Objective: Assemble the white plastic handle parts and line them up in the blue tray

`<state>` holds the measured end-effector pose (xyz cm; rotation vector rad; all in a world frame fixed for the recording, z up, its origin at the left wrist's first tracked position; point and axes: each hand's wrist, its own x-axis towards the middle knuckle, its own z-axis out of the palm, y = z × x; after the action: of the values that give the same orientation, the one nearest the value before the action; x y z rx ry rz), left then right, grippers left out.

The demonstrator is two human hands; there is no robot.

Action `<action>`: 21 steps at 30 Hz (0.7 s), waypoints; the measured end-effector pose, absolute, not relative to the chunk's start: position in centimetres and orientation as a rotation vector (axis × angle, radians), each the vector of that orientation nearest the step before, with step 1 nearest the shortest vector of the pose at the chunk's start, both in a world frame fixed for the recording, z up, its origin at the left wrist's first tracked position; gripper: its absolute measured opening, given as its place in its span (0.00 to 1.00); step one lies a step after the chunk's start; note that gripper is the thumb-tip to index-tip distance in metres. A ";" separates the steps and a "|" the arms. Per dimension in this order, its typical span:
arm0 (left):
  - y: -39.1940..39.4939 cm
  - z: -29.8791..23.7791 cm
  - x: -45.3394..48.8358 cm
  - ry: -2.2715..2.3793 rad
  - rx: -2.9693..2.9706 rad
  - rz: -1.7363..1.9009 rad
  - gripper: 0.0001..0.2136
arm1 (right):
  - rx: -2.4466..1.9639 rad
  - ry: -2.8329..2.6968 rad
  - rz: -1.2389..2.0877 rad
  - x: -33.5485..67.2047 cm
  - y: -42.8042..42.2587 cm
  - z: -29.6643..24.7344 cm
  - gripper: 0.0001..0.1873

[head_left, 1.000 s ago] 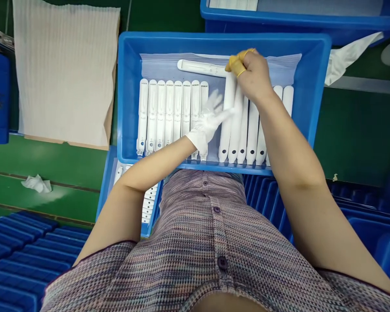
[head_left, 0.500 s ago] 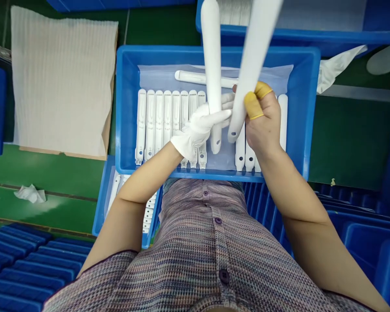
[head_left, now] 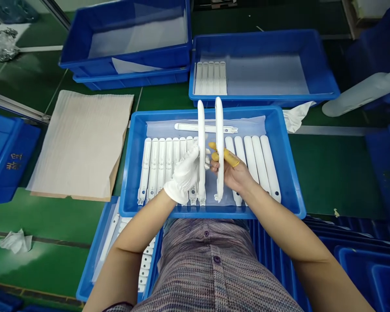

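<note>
My left hand (head_left: 186, 173), in a white glove, grips a long white plastic part (head_left: 201, 134) that stands edge-on to me. With yellow finger cots on some fingers, my right hand (head_left: 235, 171) holds a second long white part (head_left: 219, 130), also edge-on. The two are side by side with a narrow gap between them, above a blue bin (head_left: 290, 173). In the bin, a row of parts (head_left: 153, 169) lies hollow side up on the left. Smooth-backed parts (head_left: 263, 162) lie on the right. One part (head_left: 185, 127) lies crosswise at the back.
Behind stands a blue bin (head_left: 321, 82) with several white parts (head_left: 211, 78) in it. Stacked blue bins (head_left: 84, 39) are at the back left. A foam-topped sheet (head_left: 84, 143) lies left, a white bottle (head_left: 360, 95) right. A lower bin (head_left: 89, 273) holds more parts.
Both held parts have turned from showing their broad smooth faces to edge-on, and have come lower and closer to upright. My view has tilted up, showing more of the back bins.
</note>
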<state>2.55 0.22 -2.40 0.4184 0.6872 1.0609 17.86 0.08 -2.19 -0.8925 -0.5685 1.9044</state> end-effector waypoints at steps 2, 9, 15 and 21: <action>0.1 -2.6 2.4 0.689 0.415 1.023 0.18 | -0.891 -0.553 1.883 18.0 -0.1 -2.3 0.23; 0.1 -2.1 2.1 0.643 0.353 0.970 0.19 | -0.794 -0.520 1.812 17.7 -0.3 -2.4 0.25; -0.2 -1.9 2.4 0.530 0.281 0.984 0.20 | -0.708 -0.485 1.843 17.7 -0.4 -2.6 0.26; 0.3 -1.9 2.1 0.596 0.156 0.981 0.20 | -0.648 -0.325 1.948 17.7 0.1 -3.1 0.21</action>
<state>2.09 0.25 -1.91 0.1561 0.5955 0.9808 17.74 0.08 -3.09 -0.6482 -0.3254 1.9478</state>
